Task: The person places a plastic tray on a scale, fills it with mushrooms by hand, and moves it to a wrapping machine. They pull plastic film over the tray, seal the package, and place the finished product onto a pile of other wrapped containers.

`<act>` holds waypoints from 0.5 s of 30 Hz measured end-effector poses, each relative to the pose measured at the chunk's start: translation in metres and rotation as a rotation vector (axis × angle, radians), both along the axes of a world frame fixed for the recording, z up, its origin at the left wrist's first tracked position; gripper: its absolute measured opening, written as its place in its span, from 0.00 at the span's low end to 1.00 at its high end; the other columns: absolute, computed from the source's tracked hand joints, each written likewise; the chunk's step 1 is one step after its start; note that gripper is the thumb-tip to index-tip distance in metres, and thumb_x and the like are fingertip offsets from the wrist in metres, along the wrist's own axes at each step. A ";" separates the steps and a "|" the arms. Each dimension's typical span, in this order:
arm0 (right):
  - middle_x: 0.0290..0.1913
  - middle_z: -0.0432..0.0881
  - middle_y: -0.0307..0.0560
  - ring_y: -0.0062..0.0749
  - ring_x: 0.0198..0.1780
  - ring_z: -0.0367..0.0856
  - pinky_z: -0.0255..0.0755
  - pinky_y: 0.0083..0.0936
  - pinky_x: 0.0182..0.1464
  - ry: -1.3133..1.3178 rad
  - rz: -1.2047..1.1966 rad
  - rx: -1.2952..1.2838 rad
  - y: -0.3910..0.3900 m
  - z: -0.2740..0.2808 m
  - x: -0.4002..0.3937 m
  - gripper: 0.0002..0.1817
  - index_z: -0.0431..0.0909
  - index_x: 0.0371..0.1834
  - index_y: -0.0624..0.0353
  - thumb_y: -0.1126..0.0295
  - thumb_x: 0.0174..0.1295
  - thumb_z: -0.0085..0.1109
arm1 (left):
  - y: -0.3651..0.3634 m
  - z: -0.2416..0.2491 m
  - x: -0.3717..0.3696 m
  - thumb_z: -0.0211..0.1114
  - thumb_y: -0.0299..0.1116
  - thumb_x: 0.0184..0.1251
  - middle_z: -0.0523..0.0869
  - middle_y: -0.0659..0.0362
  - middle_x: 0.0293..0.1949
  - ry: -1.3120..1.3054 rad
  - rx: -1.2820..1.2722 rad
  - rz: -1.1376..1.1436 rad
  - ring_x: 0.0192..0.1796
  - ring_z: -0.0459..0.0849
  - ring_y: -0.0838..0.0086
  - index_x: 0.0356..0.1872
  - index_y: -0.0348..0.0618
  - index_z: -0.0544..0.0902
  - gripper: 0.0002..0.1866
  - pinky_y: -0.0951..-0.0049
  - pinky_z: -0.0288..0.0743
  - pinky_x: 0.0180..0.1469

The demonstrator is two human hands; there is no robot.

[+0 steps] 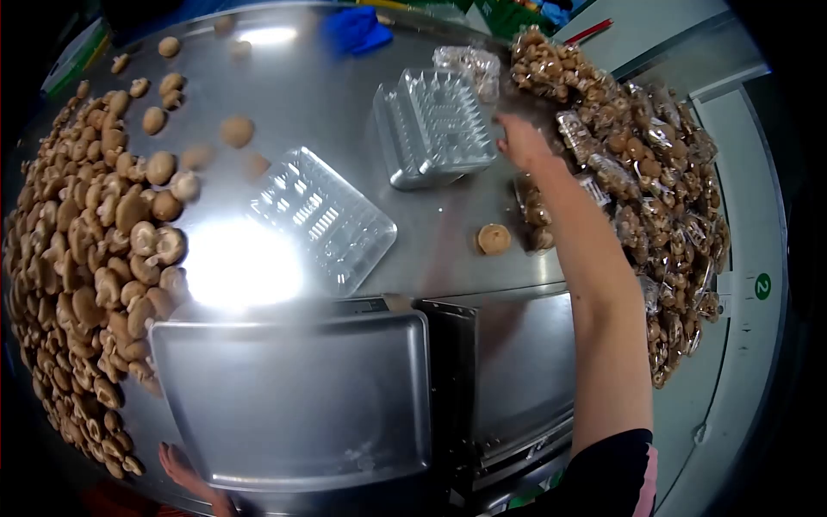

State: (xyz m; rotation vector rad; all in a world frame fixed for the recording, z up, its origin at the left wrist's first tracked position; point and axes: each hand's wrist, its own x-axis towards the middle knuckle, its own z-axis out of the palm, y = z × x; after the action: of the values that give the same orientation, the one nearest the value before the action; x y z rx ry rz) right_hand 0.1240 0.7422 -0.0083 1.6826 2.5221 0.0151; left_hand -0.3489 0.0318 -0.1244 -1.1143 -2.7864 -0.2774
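Note:
My right hand (524,145) reaches across the table, between a stack of clear plastic trays (441,129) and a heap of wrapped mushroom packs (642,164). Its forefinger and thumb point apart at the stack's right side, with nothing visible between them. At the lower left, my left hand (179,470) rests beside the corner of a metal weighing pan (293,401), fingers stretched out and holding nothing. One single clear tray (332,224) lies flat behind the pan. A lone mushroom (494,239) sits near the table's front edge.
Loose brown mushrooms (86,250) are piled along the left side. A blue cloth or glove (355,30) lies at the back. Right of the pan stands a metal machine with a flat plate (525,370). Another wrapped pack (469,69) lies behind the stack.

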 end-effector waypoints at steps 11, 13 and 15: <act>0.72 0.59 0.50 0.47 0.72 0.56 0.50 0.38 0.73 -0.177 0.700 0.292 0.101 0.016 -0.094 0.36 0.66 0.66 0.48 0.72 0.49 0.62 | -0.013 -0.023 -0.024 0.55 0.55 0.66 0.72 0.44 0.62 0.136 -0.015 -0.193 0.61 0.74 0.50 0.58 0.33 0.71 0.33 0.51 0.68 0.59; 0.70 0.62 0.49 0.47 0.71 0.58 0.52 0.39 0.71 -0.352 0.797 0.295 0.110 0.010 -0.093 0.33 0.69 0.63 0.50 0.72 0.49 0.62 | -0.006 -0.024 -0.021 0.55 0.56 0.66 0.72 0.44 0.62 0.126 -0.018 -0.187 0.61 0.74 0.50 0.58 0.33 0.71 0.33 0.51 0.68 0.59; 0.70 0.62 0.49 0.46 0.70 0.59 0.52 0.40 0.71 -0.486 0.685 0.264 0.103 0.012 -0.094 0.31 0.70 0.62 0.50 0.72 0.50 0.61 | -0.002 -0.026 -0.019 0.55 0.56 0.66 0.72 0.44 0.62 0.122 -0.017 -0.182 0.61 0.74 0.50 0.58 0.33 0.71 0.33 0.51 0.68 0.59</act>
State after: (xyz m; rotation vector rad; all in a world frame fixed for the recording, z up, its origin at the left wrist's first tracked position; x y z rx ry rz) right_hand 0.0304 0.8455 0.0040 0.6573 2.6150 0.7356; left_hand -0.3682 0.0300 -0.1499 -1.3438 -2.5903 -0.1968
